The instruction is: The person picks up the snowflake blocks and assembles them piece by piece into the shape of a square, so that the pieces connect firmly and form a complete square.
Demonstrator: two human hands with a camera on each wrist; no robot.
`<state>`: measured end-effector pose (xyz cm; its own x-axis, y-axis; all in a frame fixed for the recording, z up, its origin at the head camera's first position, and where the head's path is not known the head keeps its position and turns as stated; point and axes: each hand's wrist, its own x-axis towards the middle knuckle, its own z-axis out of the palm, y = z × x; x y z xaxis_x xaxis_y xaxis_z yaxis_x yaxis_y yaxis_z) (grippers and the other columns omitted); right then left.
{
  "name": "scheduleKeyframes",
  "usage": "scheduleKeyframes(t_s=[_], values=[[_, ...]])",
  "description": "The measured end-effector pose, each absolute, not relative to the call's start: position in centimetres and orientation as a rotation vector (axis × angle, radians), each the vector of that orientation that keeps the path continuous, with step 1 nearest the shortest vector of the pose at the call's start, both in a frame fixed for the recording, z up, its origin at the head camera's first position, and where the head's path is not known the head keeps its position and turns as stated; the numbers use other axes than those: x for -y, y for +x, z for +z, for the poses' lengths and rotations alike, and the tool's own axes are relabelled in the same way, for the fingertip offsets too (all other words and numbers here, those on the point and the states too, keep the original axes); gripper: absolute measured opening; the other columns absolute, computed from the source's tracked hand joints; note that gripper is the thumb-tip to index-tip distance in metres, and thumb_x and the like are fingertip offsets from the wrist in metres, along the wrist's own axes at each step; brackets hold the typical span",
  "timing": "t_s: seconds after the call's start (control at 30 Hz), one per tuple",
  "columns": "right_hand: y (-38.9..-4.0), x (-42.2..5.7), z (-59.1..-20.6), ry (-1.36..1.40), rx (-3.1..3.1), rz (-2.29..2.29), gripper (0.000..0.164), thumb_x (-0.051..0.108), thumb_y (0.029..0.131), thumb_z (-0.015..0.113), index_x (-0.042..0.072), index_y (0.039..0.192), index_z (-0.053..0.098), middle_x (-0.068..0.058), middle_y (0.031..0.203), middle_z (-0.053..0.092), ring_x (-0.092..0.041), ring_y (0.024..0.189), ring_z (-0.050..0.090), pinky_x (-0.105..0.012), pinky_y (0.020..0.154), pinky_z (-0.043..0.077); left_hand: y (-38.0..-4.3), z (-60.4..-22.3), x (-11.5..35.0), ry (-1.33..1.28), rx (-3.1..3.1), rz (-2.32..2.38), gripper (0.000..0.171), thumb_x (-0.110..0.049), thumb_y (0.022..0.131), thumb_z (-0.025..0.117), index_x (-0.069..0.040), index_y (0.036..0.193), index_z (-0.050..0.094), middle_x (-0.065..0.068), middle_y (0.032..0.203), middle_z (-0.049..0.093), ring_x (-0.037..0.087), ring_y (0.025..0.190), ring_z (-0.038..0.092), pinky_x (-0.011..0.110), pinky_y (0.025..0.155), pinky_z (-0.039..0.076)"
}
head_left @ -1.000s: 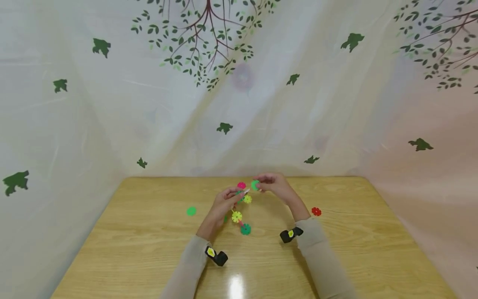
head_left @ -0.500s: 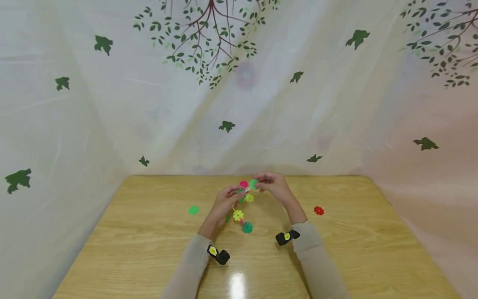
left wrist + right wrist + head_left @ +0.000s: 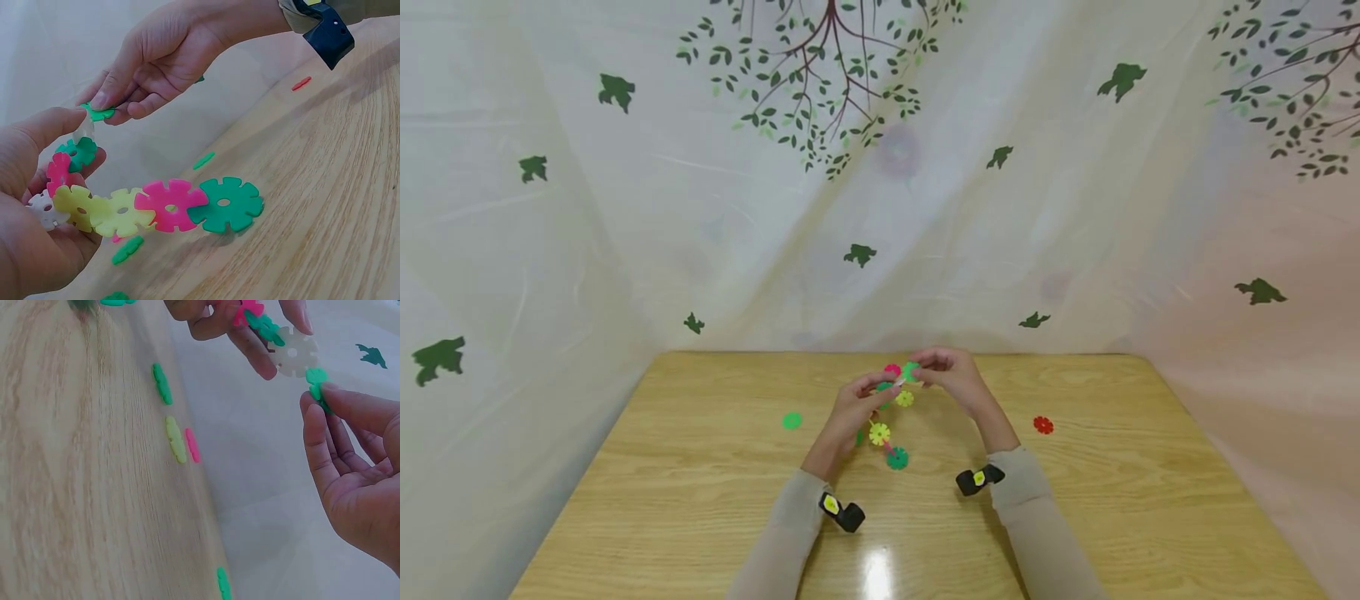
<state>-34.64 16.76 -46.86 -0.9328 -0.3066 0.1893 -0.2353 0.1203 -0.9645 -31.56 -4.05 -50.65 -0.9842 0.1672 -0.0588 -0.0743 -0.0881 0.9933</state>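
My left hand (image 3: 853,408) grips a curved chain of interlocking flower-shaped plastic discs. In the left wrist view a dark green disc (image 3: 226,205) forms the chain's free end, followed by a pink disc (image 3: 164,199) and two yellowish ones, while a small white disc (image 3: 42,209) lies against the palm. At the other end sits a whitish disc (image 3: 299,353), near the left thumb and fingers. My right hand (image 3: 957,382) pinches a bright green disc (image 3: 317,376) between thumb and fingers, its edge right at the whitish disc's rim.
Loose discs lie on the wooden table (image 3: 700,500): a green disc (image 3: 792,421) left, a red disc (image 3: 1043,425) right, and a yellow disc (image 3: 905,399) and a pink disc (image 3: 892,369) beyond the hands. A pale printed curtain (image 3: 760,283) hangs behind the table's far edge.
My right hand has brought the bright green disc slightly left, from just apart to the edge of the whitish disc. The left hand keeps its hold on the chain.
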Motion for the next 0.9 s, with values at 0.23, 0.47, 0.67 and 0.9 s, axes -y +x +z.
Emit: scheduleKeyframes(t_s=[0.23, 0.47, 0.67, 0.9], values=[[-34.57, -16.72, -46.89, -0.570, -2.303, -1.956, 0.028, -0.001, 0.092, 0.071, -0.013, 0.118, 0.068, -0.031, 0.105, 0.069, -0.010, 0.076, 0.066, -0.049, 0.077, 0.061, -31.34, -50.42, 4.06, 0.108, -1.992, 2.208, 0.033, -0.023, 0.091, 0.079, -0.011, 0.121, 0.073, -0.006, 0.109, 0.066, 0.010, 0.078, 0.048, 0.023, 0.061, 0.040], [-34.34, -16.38, -46.72, -0.518, -2.279, -2.015, 0.027, -0.001, 0.090, 0.074, -0.013, 0.113, 0.070, -0.014, 0.095, 0.077, -0.009, 0.073, 0.067, -0.041, 0.073, 0.062, -31.08, -50.23, 4.03, 0.150, -1.996, 2.219, 0.033, -0.022, 0.092, 0.078, -0.010, 0.123, 0.072, -0.007, 0.108, 0.066, 0.009, 0.077, 0.047, 0.023, 0.062, 0.039], [-34.13, -16.23, -46.73, -0.517, -2.250, -2.038, 0.026, -0.001, 0.090, 0.074, -0.014, 0.112, 0.070, -0.005, 0.093, 0.078, -0.009, 0.072, 0.067, -0.033, 0.071, 0.062, -31.02, -50.31, 4.03, 0.156, -1.994, 2.228, 0.034, -0.020, 0.092, 0.077, -0.009, 0.124, 0.071, -0.007, 0.110, 0.066, 0.009, 0.076, 0.047, 0.023, 0.061, 0.038], [-34.23, -16.63, -46.62, -0.528, -2.251, -2.005, 0.026, 0.000, 0.092, 0.072, -0.012, 0.115, 0.070, -0.012, 0.098, 0.077, -0.013, 0.076, 0.068, -0.043, 0.077, 0.062, -31.09, -50.25, 3.62, 0.155, -2.012, 2.192, 0.039, -0.023, 0.093, 0.077, -0.011, 0.129, 0.069, -0.007, 0.114, 0.067, 0.009, 0.083, 0.051, 0.024, 0.064, 0.040]])
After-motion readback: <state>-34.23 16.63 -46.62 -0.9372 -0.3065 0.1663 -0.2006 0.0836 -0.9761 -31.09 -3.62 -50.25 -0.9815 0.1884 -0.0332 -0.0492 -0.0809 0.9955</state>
